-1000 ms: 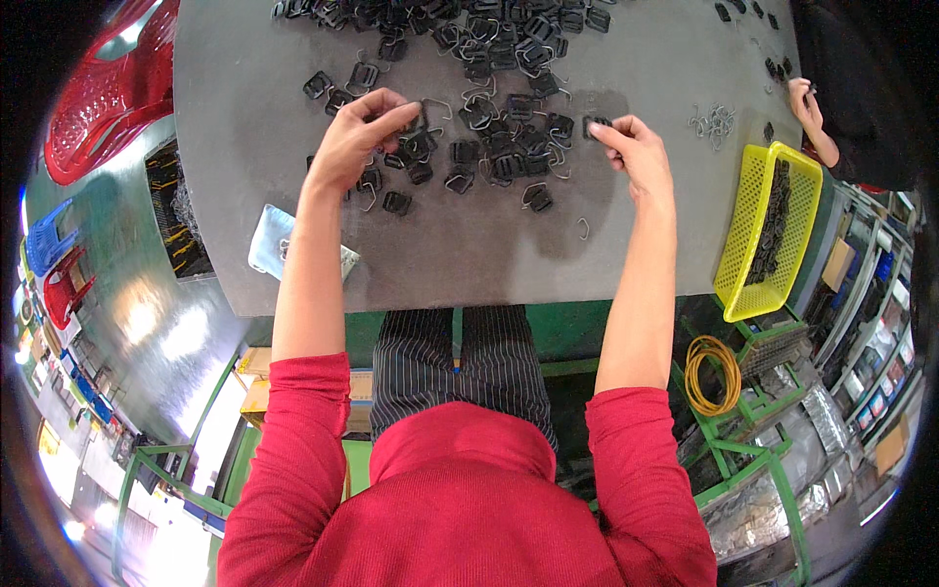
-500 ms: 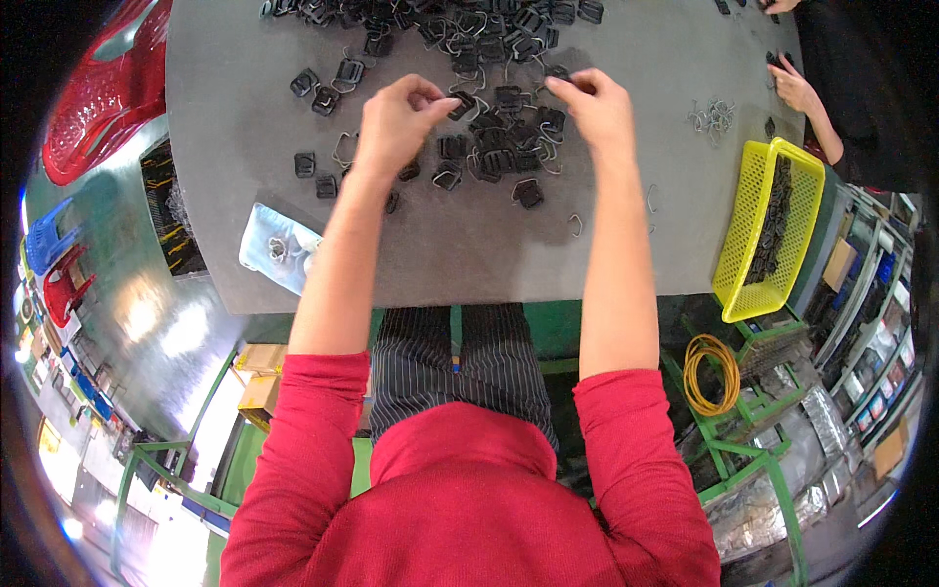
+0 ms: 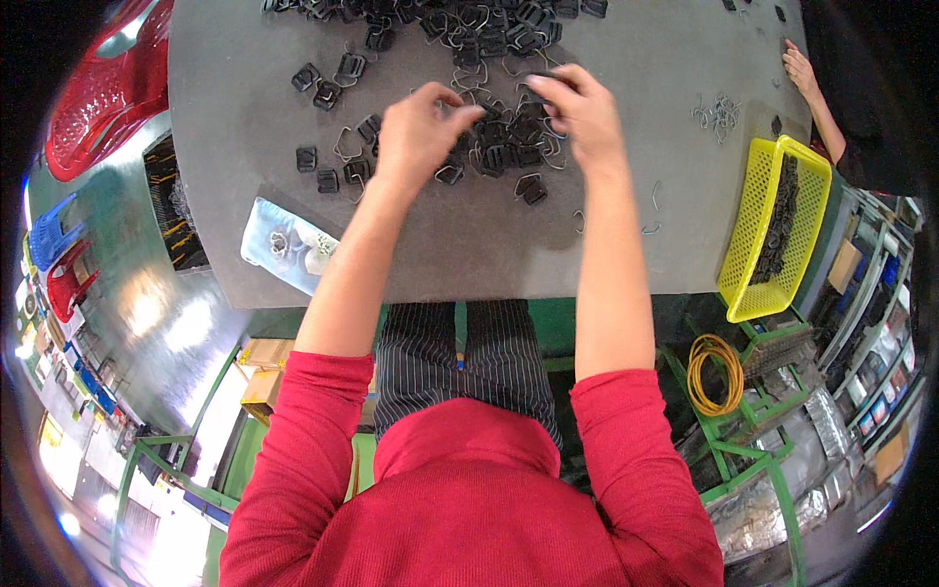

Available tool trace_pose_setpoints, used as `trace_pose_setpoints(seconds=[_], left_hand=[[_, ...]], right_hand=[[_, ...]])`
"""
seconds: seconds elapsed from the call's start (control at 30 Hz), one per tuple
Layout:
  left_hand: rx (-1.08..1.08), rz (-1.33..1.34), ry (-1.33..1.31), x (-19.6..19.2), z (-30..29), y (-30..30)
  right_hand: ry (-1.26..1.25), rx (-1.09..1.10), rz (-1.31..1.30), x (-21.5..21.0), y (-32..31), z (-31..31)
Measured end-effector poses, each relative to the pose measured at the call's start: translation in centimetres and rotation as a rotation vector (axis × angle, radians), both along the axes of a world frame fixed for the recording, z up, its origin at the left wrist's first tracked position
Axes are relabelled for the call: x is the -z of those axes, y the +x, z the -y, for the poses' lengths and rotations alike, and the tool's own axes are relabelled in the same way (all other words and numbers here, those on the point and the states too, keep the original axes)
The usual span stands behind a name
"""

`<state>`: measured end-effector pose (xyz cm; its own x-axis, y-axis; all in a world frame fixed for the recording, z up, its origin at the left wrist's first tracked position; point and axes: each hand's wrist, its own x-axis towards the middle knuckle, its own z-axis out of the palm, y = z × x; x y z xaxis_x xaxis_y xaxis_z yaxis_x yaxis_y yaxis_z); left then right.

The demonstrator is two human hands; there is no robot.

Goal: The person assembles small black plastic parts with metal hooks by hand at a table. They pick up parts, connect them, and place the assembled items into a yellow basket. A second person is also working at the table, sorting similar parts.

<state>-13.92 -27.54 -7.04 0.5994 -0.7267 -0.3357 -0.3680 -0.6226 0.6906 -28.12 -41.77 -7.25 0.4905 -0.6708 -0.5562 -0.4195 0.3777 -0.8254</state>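
Small black plastic buckles (image 3: 499, 157), several with bent wire loops, lie in a loose cluster under and between my hands. My left hand (image 3: 421, 137) is closed in a pinch at the cluster's left side; its fingertips are blurred, and what they hold cannot be made out among the dark pieces. Across from it, my right hand (image 3: 585, 115) pinches a dark piece that looks like a black buckle (image 3: 538, 77), just above the cluster. A larger heap of buckles (image 3: 469, 39) spreads along the far part of the grey table (image 3: 440, 264).
A light blue tray (image 3: 262, 235) with small metal parts lies left of my forearm. Wire hooks (image 3: 719, 115) are piled at the right, near a yellow basket (image 3: 738, 245) holding black parts. Another person's hand (image 3: 799, 70) rests at the right table edge. Red chairs (image 3: 108, 98) stand left.
My left hand has moved right, toward the cluster's middle. My right hand has shifted slightly left, so the two are closer together. The other person's upper hand has left the view.
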Motion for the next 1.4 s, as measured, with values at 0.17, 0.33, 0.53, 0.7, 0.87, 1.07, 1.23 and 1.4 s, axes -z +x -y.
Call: trace_pose_setpoints(seconds=[0.17,0.33,0.53,0.7,0.87,1.07,1.23,1.4], left_hand=[[0.113,0.015,-0.088,1.5,-0.3,-2.1],[0.009,-1.078,-0.173,-0.7,-2.0,2.6],[-0.080,-0.784,-0.232,1.0,-1.5,2.6],[0.182,0.181,-0.083,1.7,0.2,-1.8],[0.099,-0.197,-0.143,1.7,-1.0,0.6],[-0.098,-0.643,-0.181,0.5,-4.2,4.7],[0.000,0.060,-0.046,0.8,-2.6,1.1],[0.073,0.335,-0.131,2.7,-1.0,-0.8]], right_hand=[[0.124,0.108,0.181,-1.8,-4.5,1.0],[-0.713,-0.267,-0.596,2.3,-2.9,0.0],[-0.189,-0.048,-0.213,0.7,-3.5,1.2],[0.191,0.224,0.179,-0.6,-7.7,1.5],[0.254,0.158,0.278,-1.7,-6.0,-0.1],[-0.607,-0.379,-0.416,0.9,-1.4,-1.5],[-0.077,-0.193,-0.176,-2.2,-2.4,-1.5],[-0.724,-0.419,-0.469,1.1,-2.8,-2.3]])
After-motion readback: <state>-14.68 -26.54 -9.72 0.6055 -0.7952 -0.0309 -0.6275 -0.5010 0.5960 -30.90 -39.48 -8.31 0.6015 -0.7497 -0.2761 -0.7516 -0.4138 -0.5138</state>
